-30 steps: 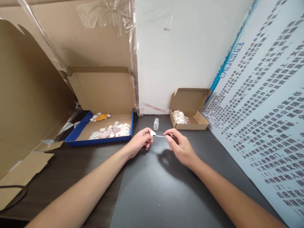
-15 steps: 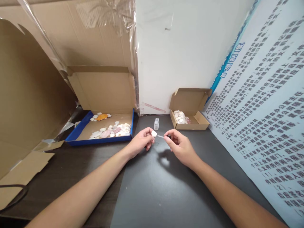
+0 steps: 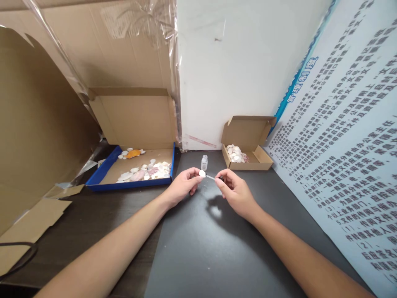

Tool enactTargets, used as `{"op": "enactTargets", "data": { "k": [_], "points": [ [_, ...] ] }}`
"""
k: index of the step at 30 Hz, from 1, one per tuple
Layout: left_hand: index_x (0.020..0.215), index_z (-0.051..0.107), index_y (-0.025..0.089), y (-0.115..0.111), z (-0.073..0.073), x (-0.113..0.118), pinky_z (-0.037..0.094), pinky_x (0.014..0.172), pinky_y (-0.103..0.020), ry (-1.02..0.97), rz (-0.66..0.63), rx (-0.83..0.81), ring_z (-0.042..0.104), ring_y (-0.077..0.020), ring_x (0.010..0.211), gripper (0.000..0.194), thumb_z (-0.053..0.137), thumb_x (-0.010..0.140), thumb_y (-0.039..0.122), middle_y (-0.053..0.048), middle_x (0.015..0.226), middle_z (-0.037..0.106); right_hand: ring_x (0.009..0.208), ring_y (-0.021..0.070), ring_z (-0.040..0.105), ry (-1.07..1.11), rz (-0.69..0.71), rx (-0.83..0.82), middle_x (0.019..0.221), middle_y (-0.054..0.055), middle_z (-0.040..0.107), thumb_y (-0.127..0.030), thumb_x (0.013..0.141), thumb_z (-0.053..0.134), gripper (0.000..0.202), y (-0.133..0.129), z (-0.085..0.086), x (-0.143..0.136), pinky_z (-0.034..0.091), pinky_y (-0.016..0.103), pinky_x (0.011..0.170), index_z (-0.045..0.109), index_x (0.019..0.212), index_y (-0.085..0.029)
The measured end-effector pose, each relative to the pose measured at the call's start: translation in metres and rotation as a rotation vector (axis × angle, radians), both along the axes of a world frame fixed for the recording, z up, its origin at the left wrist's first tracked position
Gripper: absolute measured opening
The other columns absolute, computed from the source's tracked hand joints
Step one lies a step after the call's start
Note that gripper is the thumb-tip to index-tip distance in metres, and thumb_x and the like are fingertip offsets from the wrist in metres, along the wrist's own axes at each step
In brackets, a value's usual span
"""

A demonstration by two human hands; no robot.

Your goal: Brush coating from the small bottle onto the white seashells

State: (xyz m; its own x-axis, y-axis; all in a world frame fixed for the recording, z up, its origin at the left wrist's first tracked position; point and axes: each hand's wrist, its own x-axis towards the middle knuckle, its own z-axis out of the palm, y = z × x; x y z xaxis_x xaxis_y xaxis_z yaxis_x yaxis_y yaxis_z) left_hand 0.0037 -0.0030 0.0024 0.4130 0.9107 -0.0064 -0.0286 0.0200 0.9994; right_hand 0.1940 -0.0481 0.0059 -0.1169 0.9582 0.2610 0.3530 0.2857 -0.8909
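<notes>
I have the left hand (image 3: 184, 183) out ahead of me, thumb and fingers pinched narrow on a small white shell (image 3: 202, 174), which is held up above the dark mat (image 3: 186, 256). The right hand (image 3: 234, 189) is close across from it, its fingertips closed on the dark end of a thin applicator (image 3: 211, 177). That applicator slants from the right fingers toward the shell, and its far tip is at the shell's right edge; from here I can't tell whether the two touch. The shadow of the right hand falls on the mat beneath.

Just beyond the shell I see a small clear bottle (image 3: 204, 162) with a label, standing upright and uncapped on the mat. Farther off to my left, a blue-sided box (image 3: 130, 186) sits with its cardboard lid raised behind it. Inside, an orange shell (image 3: 133, 154) lies at the back with small white ones around it, and a heap of white and pinkish shells (image 3: 155, 170) fills the front right part. To my right, beyond the right hand, is a smaller brown box (image 3: 248, 166), lid up, with pale shells (image 3: 235, 153) piled in its left side. A white panel (image 3: 248, 62) rises behind the bottle, and a printed poster (image 3: 341, 165) slopes along my right.
</notes>
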Motion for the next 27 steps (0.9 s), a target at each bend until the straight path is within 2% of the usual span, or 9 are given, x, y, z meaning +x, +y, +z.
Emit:
{"op": "enactTargets", "data": {
  "k": [3,9,14,19,25,27],
  "points": [
    [0.085,0.057,0.017,0.0007,0.0006,-0.0003,0.031,0.044,-0.019,0.001,0.019,0.003,0.035,-0.0053,0.045,0.022,0.066,0.078,0.035,0.008,0.057,0.043,0.054,0.0121,0.045,0.037,0.04,-0.015,0.064,-0.005,0.045,-0.041,0.094,0.05,0.021,-0.0004,-0.0013,-0.0005,0.037,0.024,0.052,0.054,0.09,-0.021],
    [0.088,0.058,0.017,0.0037,-0.0013,-0.0016,0.028,0.045,-0.02,-0.022,0.028,-0.013,0.033,-0.0057,0.044,0.022,0.065,0.081,0.037,0.009,0.052,0.039,0.054,0.012,0.043,-0.096,-0.122,0.045,0.061,-0.006,0.042,-0.036,0.088,0.059,0.015,0.0013,-0.0017,0.0008,0.034,0.025,0.053,0.056,0.087,-0.022],
    [0.087,0.059,0.017,0.0038,-0.0013,-0.0023,0.027,0.046,-0.021,-0.03,0.029,0.0,0.034,-0.0061,0.044,0.022,0.067,0.081,0.036,0.009,0.051,0.041,0.053,0.0113,0.045,0.05,0.041,-0.022,0.064,-0.006,0.044,-0.04,0.093,0.052,0.018,-0.0004,-0.0025,-0.0004,0.037,0.024,0.052,0.053,0.092,-0.022],
    [0.083,0.057,0.018,0.0041,-0.0022,-0.0029,0.026,0.046,-0.021,-0.061,0.032,0.019,0.033,-0.0064,0.044,0.021,0.068,0.081,0.036,0.009,0.049,0.041,0.052,0.0107,0.045,0.084,0.087,-0.044,0.065,-0.006,0.045,-0.04,0.094,0.049,0.018,-0.0023,-0.002,-0.001,0.038,0.024,0.052,0.052,0.092,-0.022],
    [0.077,0.054,0.019,0.0041,-0.0031,-0.0028,0.026,0.047,-0.022,-0.113,0.034,-0.013,0.031,-0.006,0.043,0.024,0.07,0.079,0.036,0.01,0.047,0.04,0.054,0.0115,0.044,-0.091,-0.05,0.032,0.063,-0.006,0.043,-0.036,0.091,0.056,0.015,-0.0004,-0.001,0.0003,0.035,0.024,0.053,0.054,0.088,-0.022],
    [0.077,0.054,0.018,0.0035,-0.0022,-0.0025,0.025,0.047,-0.022,-0.097,0.036,-0.007,0.032,-0.0061,0.043,0.024,0.071,0.078,0.036,0.01,0.048,0.04,0.054,0.0116,0.045,-0.094,-0.044,0.022,0.062,-0.006,0.043,-0.036,0.09,0.057,0.015,-0.0001,-0.0005,0.0005,0.035,0.024,0.053,0.055,0.089,-0.021]
  ]
}}
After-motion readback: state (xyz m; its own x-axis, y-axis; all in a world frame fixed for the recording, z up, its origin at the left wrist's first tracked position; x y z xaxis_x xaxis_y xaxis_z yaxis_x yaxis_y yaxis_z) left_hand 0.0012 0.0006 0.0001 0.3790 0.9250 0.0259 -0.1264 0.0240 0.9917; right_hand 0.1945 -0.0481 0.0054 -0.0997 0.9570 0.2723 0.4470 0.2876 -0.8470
